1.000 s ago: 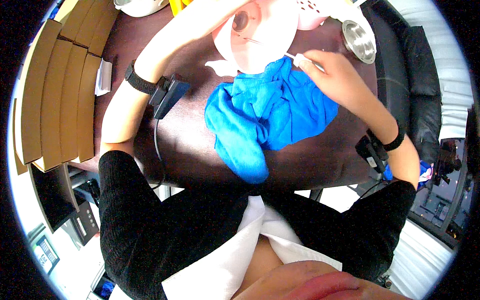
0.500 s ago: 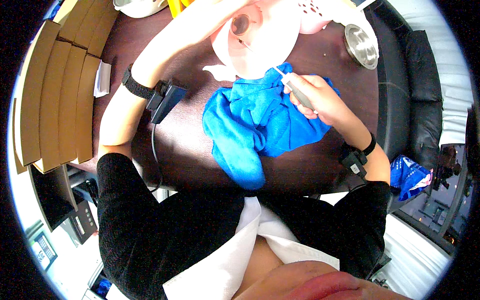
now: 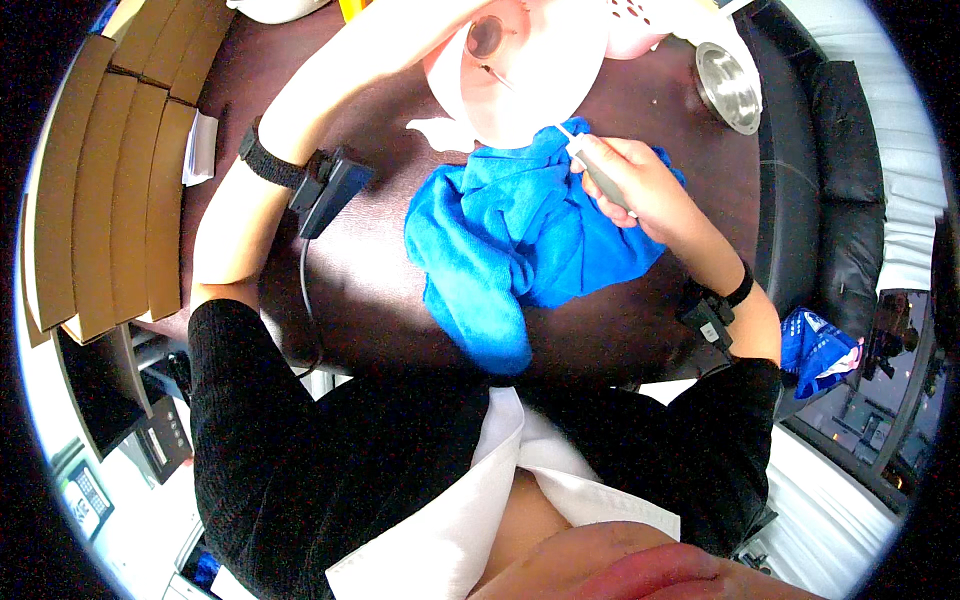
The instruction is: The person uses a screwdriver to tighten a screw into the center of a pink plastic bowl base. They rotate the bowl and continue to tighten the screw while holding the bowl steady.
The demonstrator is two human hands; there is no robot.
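Note:
My right hand (image 3: 635, 185) is closed around a grey-handled tool (image 3: 603, 172) with a thin pale shaft, much like a screwdriver. The shaft points up and left toward a pale pink, bowl-like piece (image 3: 555, 85), and I cannot tell whether it touches. On that piece are a round brown spot (image 3: 484, 38) and a small dark-tipped sliver (image 3: 495, 75). Below the right hand lies a crumpled blue towel (image 3: 500, 240). My left forearm (image 3: 350, 90) reaches to the top edge beside the pink piece; overexposure and the frame edge hide that hand's fingers.
A steel bowl (image 3: 728, 88) stands at the far right, near a pink piece with holes (image 3: 630, 22). Crumpled white tissue (image 3: 443, 132) lies left of the towel. Cardboard boxes (image 3: 105, 190) line the left side of the dark table (image 3: 370, 290). A cable (image 3: 308, 285) hangs from my left armband.
The pink piece, steel bowl and towel sit slightly shifted in the picture. My right hand keeps its grip on the grey-handled tool, and my left arm still reaches to the top edge.

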